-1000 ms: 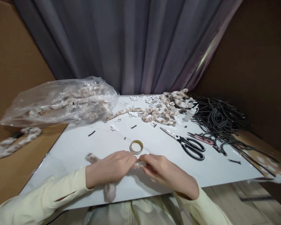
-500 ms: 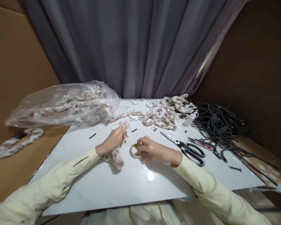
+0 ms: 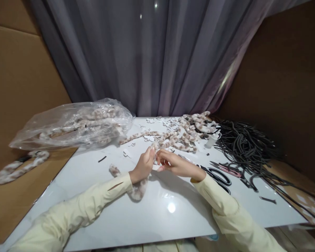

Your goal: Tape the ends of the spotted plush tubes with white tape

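Note:
My left hand (image 3: 142,166) is closed around a fluffy white and brown strip (image 3: 138,190), which hangs below the hand and shows again left of the wrist. Close against it, my right hand (image 3: 174,164) has its fingers curled round a pale tape roll (image 3: 155,167), mostly hidden by the fingers. Both hands meet above the middle of the white table (image 3: 115,224).
A clear plastic bag (image 3: 68,122) of fluffy strips lies back left. More fluffy strips (image 3: 191,131), a white bottle (image 3: 212,140) and black cords (image 3: 246,143) are back right. Black-handled scissors (image 3: 216,178) and pink-handled snips (image 3: 229,170) lie right of my right hand.
My right hand has lifted the tape roll off the table to my left hand. My left hand has moved right with the fluffy strip. The view has tilted slightly up.

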A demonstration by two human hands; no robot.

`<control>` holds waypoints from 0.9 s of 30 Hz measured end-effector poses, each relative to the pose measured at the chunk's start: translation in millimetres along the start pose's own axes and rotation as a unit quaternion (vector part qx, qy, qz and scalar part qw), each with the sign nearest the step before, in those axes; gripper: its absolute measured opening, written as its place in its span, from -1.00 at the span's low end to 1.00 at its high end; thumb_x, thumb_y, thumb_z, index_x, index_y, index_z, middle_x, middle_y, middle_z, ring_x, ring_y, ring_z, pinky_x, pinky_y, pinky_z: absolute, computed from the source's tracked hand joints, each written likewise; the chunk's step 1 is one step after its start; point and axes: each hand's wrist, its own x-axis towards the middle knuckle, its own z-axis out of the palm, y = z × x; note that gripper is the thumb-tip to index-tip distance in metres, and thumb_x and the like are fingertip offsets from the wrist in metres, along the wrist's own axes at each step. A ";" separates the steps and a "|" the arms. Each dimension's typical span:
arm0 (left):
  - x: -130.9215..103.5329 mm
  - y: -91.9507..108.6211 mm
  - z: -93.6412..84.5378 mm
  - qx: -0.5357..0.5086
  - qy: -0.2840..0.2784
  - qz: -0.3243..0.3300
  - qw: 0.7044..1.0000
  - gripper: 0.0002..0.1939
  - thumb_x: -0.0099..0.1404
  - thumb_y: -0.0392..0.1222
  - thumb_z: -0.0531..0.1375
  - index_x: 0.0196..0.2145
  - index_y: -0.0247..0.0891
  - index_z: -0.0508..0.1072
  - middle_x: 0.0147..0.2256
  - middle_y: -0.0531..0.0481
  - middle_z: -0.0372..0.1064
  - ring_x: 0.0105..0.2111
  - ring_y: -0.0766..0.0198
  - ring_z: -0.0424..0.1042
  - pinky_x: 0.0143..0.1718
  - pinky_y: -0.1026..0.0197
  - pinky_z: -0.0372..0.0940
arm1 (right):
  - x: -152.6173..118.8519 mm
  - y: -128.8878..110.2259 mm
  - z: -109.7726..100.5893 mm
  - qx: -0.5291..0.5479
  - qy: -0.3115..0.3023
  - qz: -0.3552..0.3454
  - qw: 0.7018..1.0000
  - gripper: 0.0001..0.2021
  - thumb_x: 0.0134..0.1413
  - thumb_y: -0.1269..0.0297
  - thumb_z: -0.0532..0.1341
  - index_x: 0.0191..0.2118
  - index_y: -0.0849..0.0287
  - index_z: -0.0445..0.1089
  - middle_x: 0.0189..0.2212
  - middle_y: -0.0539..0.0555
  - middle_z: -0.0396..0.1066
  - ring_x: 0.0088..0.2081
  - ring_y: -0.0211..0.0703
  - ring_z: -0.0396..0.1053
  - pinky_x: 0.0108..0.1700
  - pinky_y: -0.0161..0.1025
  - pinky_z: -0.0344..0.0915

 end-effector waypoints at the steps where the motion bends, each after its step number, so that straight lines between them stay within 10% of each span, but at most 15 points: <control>1: 2.3 -0.1 0.3 0.002 0.026 0.001 1.000 -0.67 0.39 -0.01 -0.21 -0.43 -0.21 0.12 -0.58 0.13 0.08 -0.56 0.35 0.16 -0.45 0.26 0.14 | 0.1 0.6 5.0 0.046 0.034 0.041 0.998 -0.82 0.05 0.29 0.22 -0.31 0.19 0.18 -0.31 0.05 0.26 -0.37 -0.26 0.28 -0.32 -0.27 0.27; 6: 11.3 -3.4 -5.3 0.012 0.136 0.019 0.990 -0.69 0.39 0.02 -0.21 -0.42 -0.19 0.07 -0.60 0.13 0.08 -0.62 0.36 0.14 -0.53 0.27 0.10 | 6.8 -4.0 28.9 0.347 0.145 0.218 0.901 -0.53 -0.21 0.15 0.37 -0.27 0.14 0.07 -0.43 -0.07 0.29 -0.44 -0.26 0.39 -0.35 -0.27 0.33; 10: 8.8 -1.2 -6.0 0.005 0.146 0.046 0.988 -0.67 0.37 0.07 -0.18 -0.41 -0.19 0.09 -0.63 0.13 0.15 -0.67 0.35 0.20 -0.60 0.28 0.10 | 13.3 -10.3 35.3 0.419 0.238 0.181 0.857 -0.49 -0.32 0.21 0.42 -0.28 0.12 0.11 -0.43 -0.13 0.23 -0.42 -0.33 0.37 -0.30 -0.30 0.34; 27: -6.3 11.7 4.2 -0.027 0.125 0.077 0.989 -0.55 0.34 0.18 -0.20 -0.38 -0.22 0.20 -0.66 0.12 0.18 -0.69 0.36 0.21 -0.63 0.29 0.13 | 3.7 -13.9 34.7 0.130 0.280 0.002 0.951 -0.76 0.05 0.33 0.16 -0.23 0.12 0.03 -0.24 0.06 0.25 -0.32 -0.23 0.33 -0.22 -0.17 0.32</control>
